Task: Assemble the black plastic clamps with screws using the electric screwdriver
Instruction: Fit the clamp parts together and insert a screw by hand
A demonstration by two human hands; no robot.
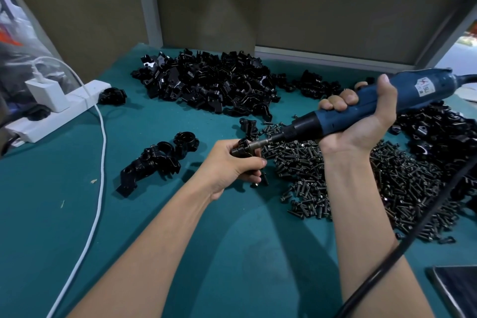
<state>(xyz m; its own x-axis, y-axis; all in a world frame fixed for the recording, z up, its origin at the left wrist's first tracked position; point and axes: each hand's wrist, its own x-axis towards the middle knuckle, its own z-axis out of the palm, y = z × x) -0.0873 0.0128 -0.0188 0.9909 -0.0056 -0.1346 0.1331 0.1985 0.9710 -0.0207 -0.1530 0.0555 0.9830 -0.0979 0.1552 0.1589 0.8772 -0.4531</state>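
The step in hand is driving a screw into one clamp, judging by how tool and part meet. The left hand grips a black plastic clamp, fingers and thumb curled round it, just above the worktop near its middle. The clamp sits mostly hidden inside the fist, and only its upper end shows past the thumb. The right hand is wrapped tight round the blue electric screwdriver, palm up, with the tool slanting down toward the left. Its bit meets the exposed end of the clamp right at the left thumb; the screw itself is too small to make out. The next move probably calls for keeping the bit in line with the screw and holding the clamp firm against the twist. Loose screws lie heaped just right of the left hand, toward the right edge. Unassembled clamp parts are piled along the far edge, and a few joined clamps lie to the left.
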